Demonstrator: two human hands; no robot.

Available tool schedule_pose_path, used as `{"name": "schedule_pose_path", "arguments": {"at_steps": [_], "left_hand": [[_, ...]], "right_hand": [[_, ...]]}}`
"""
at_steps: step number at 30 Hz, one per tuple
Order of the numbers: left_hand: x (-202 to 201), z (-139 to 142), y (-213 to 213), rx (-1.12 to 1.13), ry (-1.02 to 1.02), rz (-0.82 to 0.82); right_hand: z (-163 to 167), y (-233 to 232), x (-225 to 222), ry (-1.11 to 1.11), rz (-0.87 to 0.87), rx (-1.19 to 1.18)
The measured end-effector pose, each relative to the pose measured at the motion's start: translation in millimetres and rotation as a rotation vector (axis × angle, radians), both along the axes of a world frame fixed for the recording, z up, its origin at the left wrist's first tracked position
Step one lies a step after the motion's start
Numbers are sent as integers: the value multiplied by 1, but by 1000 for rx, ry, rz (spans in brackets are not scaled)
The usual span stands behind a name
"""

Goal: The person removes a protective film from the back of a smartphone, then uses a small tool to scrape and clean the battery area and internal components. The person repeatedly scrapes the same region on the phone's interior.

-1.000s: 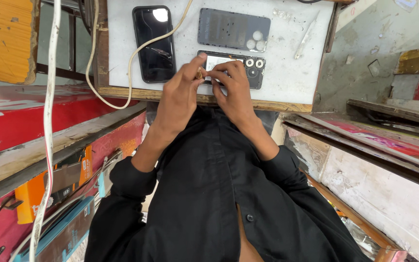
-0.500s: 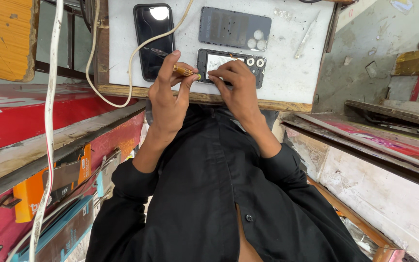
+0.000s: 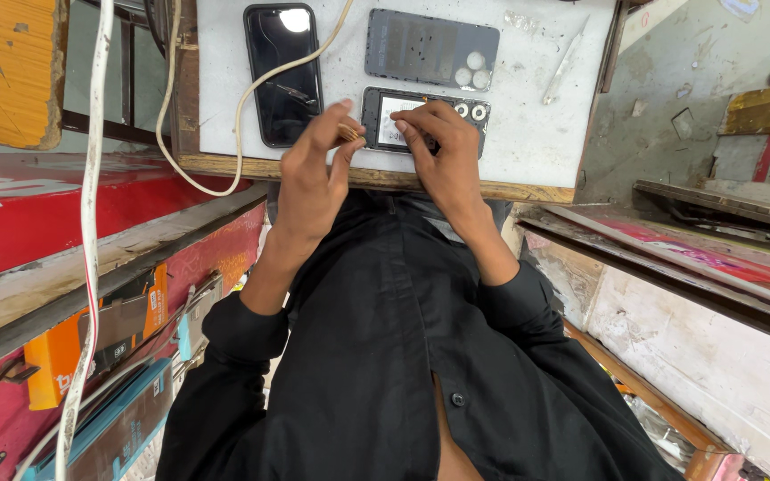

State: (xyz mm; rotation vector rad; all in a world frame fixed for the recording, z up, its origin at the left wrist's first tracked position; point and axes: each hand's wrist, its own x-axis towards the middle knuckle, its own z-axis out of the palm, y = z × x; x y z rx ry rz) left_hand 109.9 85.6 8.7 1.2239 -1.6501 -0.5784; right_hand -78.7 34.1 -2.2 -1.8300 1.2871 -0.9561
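Observation:
An opened phone (image 3: 389, 116), back cover off with camera rings showing, lies near the front edge of a white worktop (image 3: 528, 134). My right hand (image 3: 443, 156) rests on it, fingers pressing its middle. My left hand (image 3: 314, 174) hovers at the phone's left end, thumb and fingers pinched on a small brownish strip (image 3: 349, 133). A grey back cover (image 3: 430, 49) lies just beyond the opened phone. A black phone (image 3: 282, 71) with a lit screen spot lies to the left, with a cream cable (image 3: 251, 89) crossing it.
A thin white tool (image 3: 565, 64) lies at the worktop's right. A wooden rim (image 3: 528, 190) edges the worktop. Red shelves (image 3: 64, 214) with orange and blue boxes (image 3: 91, 356) stand left; a white cable (image 3: 91, 178) hangs there. Layered boards sit right.
My left hand has lifted off the opened phone and drawn back to the left with the small brownish strip pinched in it. My right hand stays on the phone.

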Motion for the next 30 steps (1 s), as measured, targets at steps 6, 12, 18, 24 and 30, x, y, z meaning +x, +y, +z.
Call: {"name": "schedule_pose_path", "arguments": {"at_steps": [6, 12, 18, 24, 30], "left_hand": [[-2, 14, -4, -13, -183, -16], [-4, 20, -3, -140, -80, -194], [-8, 9, -14, -113, -249, -14], [-5, 3, -6, -184, -94, -179], [-10, 3, -11, -152, -272, 19]], "right_hand": [[-2, 0, -1, 2, 7, 5], [-3, -2, 0, -14, 10, -17], [0, 1, 3, -16, -27, 18], [10, -5, -1, 40, -100, -32], [2, -39, -8, 200, -158, -228]]}}
